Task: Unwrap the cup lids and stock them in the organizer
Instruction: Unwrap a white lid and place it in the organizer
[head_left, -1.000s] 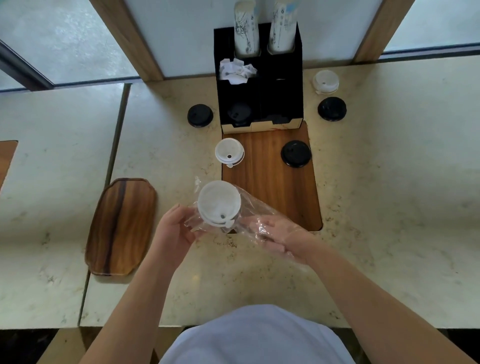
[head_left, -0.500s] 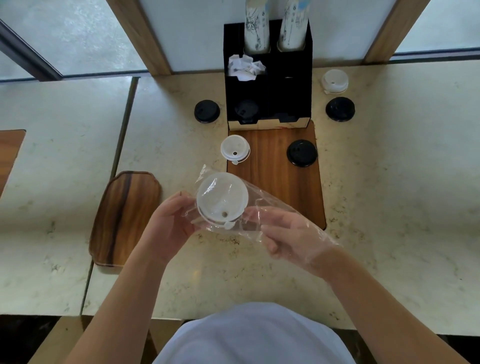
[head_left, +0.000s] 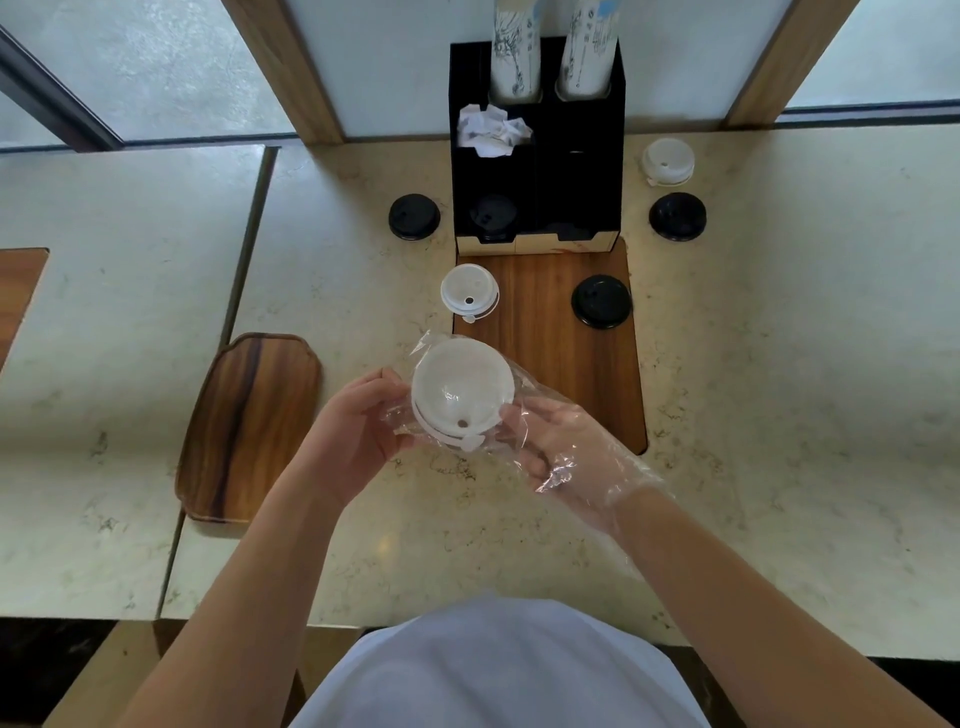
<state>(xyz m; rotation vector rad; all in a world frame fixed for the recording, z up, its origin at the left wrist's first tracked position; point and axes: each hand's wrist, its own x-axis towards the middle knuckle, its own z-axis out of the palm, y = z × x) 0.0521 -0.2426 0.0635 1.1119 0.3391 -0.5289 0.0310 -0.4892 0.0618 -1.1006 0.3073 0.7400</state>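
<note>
Head view: unwrapping is underway above the pale marble desk (head_left: 779, 415). Left hand (head_left: 358, 431) is gripping the clear plastic wrap (head_left: 530, 395) around the stack of white plastic cup lids (head_left: 462, 395); gloved right hand (head_left: 566, 441) is pinching the wrap's other side. Advice: keep the stack steady and peel the film away gently. Lids are facing up, sip hole showing, well short of the black organizer (head_left: 537, 171).

Print on the paper cups (head_left: 588, 49) is illegible; no readable text.
</note>
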